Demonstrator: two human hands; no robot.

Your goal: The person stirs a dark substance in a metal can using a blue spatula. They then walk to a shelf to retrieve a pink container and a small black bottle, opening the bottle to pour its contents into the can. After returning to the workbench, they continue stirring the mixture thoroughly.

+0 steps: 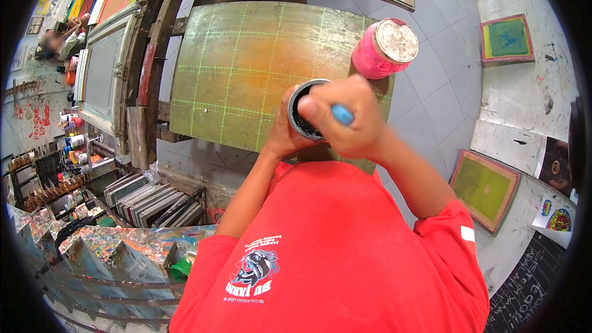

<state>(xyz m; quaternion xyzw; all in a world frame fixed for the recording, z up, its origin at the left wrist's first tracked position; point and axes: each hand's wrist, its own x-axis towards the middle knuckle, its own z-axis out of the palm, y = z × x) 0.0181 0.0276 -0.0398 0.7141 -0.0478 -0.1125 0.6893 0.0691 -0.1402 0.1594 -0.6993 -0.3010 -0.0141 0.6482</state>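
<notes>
Cup and left hand: I see the grey cup [292, 113] inside the left hand [283, 129], which is closed around its left side and grips it.
Cup and right hand: The right hand [350, 117] is above the mouth of the cup and covers its right part.
Right grip: This hand makes a fist around a blue handle [342, 115]; it looks a little blurred to me.
Cup direction: Its mouth faces up to my camera, so the long axis goes nearly along my line of sight.
Handle direction: The rounded end points up and slightly to the right; the lower part is hidden from me.
Cup inside: Dark content [306, 126] shows beside the fist.
Cup place: It is over the near side of the green desk [213, 61], close to the red shirt [345, 240]; I cannot tell if it touches the desk.
Neighbour: A pink jar [368, 61] stands at the right edge, apart from both hands.
</notes>
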